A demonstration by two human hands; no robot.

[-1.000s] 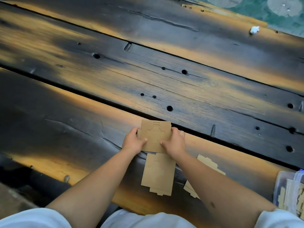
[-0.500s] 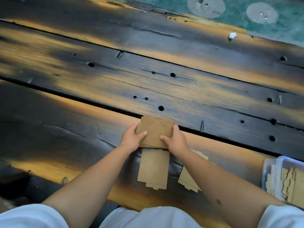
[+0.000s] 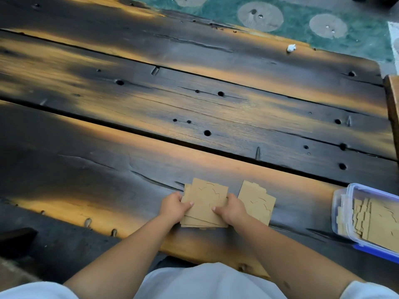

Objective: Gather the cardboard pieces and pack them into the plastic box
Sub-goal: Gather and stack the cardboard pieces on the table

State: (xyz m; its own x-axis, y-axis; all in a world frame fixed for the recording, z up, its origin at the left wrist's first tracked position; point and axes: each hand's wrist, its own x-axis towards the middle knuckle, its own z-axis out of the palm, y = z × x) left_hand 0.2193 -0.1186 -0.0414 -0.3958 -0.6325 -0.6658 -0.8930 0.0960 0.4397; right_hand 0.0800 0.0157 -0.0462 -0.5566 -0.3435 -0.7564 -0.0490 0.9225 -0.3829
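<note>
A small stack of brown cardboard pieces (image 3: 205,199) rests on the dark wooden table near its front edge. My left hand (image 3: 173,207) grips the stack's left side and my right hand (image 3: 232,209) grips its right side, thumbs on top. Another cardboard piece (image 3: 258,200) lies flat just right of my right hand. At the right edge stands the clear plastic box (image 3: 339,210) with a blue rim, holding several cardboard pieces (image 3: 375,223) and partly cut off by the frame.
The table (image 3: 194,104) is made of wide dark planks with gaps and knot holes. A small white scrap (image 3: 291,47) lies near the far edge. Beyond is a green patterned floor (image 3: 302,22). A wooden piece (image 3: 393,104) stands at the right edge.
The held piece has come down toward me onto the piece that lay below it, forming one stack in both hands. The view has shifted, showing more of the box and the other piece.
</note>
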